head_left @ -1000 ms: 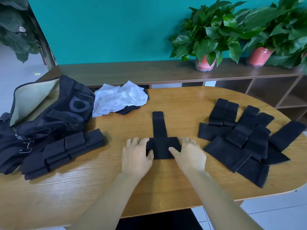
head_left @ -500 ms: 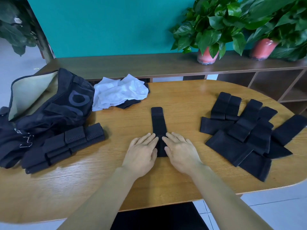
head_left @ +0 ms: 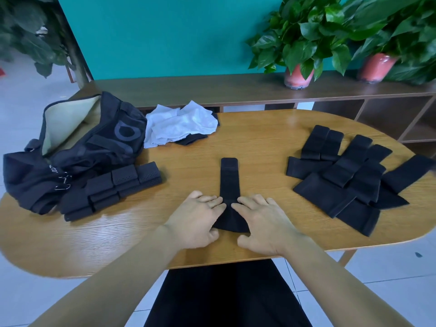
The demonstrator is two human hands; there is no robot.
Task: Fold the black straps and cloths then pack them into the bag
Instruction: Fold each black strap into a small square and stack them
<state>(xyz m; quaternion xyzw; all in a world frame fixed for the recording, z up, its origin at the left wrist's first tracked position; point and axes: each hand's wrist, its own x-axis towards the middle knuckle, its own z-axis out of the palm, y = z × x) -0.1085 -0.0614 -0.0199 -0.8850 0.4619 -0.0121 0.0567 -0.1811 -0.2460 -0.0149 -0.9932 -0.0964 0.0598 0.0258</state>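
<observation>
The person is folding one strap (head_left: 230,185) that is lying near the front edge of the table (head_left: 259,142), in the middle. Next, the near end probably needs folding up toward the far end. The left hand (head_left: 197,219) and right hand (head_left: 264,220) are both pressing on the strap's near end with loose, nearly flat fingers (not gripping it). More straps (head_left: 342,175) are waiting by the right edge. The bag (head_left: 77,147) is sitting open at the left edge.
</observation>
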